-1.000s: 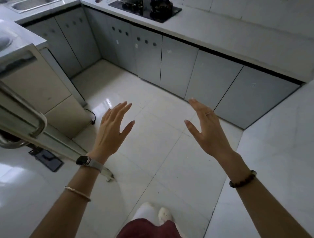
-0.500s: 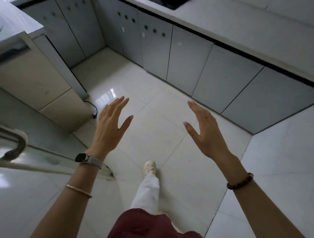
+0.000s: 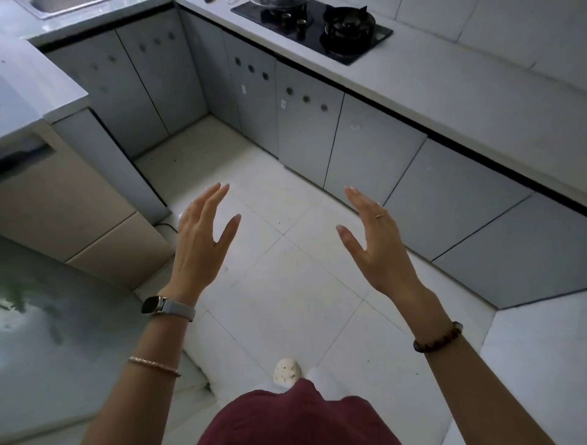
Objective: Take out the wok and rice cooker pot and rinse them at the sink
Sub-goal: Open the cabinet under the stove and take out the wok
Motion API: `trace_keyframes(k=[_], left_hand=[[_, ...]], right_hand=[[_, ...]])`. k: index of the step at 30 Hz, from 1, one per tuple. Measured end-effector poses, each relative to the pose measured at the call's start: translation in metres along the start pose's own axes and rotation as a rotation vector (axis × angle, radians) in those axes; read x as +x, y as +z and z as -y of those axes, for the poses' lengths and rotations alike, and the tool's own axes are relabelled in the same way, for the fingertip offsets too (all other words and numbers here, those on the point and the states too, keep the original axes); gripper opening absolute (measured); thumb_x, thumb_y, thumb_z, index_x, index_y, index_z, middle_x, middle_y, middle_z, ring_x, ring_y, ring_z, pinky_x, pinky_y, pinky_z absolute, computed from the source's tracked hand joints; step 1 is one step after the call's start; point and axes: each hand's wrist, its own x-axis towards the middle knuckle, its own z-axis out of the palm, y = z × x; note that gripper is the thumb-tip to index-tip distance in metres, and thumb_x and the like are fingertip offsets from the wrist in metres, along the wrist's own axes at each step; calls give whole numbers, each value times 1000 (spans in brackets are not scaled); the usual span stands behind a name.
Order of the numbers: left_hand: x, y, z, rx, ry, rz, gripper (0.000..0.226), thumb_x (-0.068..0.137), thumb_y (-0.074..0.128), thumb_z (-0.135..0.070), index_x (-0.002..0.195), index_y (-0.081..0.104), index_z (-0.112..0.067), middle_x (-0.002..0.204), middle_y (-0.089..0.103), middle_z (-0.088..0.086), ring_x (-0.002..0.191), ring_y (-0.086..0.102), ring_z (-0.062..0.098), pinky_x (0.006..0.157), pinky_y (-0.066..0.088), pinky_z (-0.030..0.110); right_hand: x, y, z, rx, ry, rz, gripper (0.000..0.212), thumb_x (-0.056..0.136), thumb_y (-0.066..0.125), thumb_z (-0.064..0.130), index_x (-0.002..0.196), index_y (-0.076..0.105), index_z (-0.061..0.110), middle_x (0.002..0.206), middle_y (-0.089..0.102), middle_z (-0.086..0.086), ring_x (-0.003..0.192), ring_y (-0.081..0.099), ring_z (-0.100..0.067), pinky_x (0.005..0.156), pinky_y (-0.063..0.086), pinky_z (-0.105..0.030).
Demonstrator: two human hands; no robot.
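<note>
Nothing is gripped: left hand (image 3: 198, 241) and right hand (image 3: 378, 247) are raised flat, palms facing, above the floor (image 3: 286, 286). Pan (image 3: 276, 2), possibly the wok, is set on the hob (image 3: 317, 35); sink (image 3: 60, 6) contents are hidden.

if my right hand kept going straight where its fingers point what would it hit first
Probably the grey cabinet door with three round holes, below the hob; nothing shows between it and the right hand. Depth is unclear.
</note>
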Motion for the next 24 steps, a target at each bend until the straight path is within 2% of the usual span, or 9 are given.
trace_keyframes(k=[13, 21, 24], left_hand=[[125, 21, 59, 84, -52, -24, 56, 98, 40, -47, 147, 36, -19, 152, 37, 2, 141, 33, 20, 113, 30, 54], [247, 43, 94, 146, -66, -51, 54, 99, 42, -43, 147, 36, -19, 152, 36, 1, 142, 31, 18, 114, 28, 53], [289, 46, 108, 172, -69, -72, 55, 99, 42, -43, 147, 36, -18, 152, 37, 3, 142, 32, 19, 113, 28, 53]], right_hand=[[166, 37, -34, 78, -53, 52, 58, 98, 37, 49, 150, 20, 30, 155, 25, 10, 141, 20, -4, 118, 23, -44], [313, 50, -57, 126, -68, 81, 62, 94, 32, 55, 150, 21, 29, 155, 26, 8, 142, 22, -7, 118, 22, -44], [368, 54, -60, 142, -99, 98, 58, 98, 38, 49, 150, 21, 29, 156, 25, 8, 142, 21, -7, 118, 22, -45]])
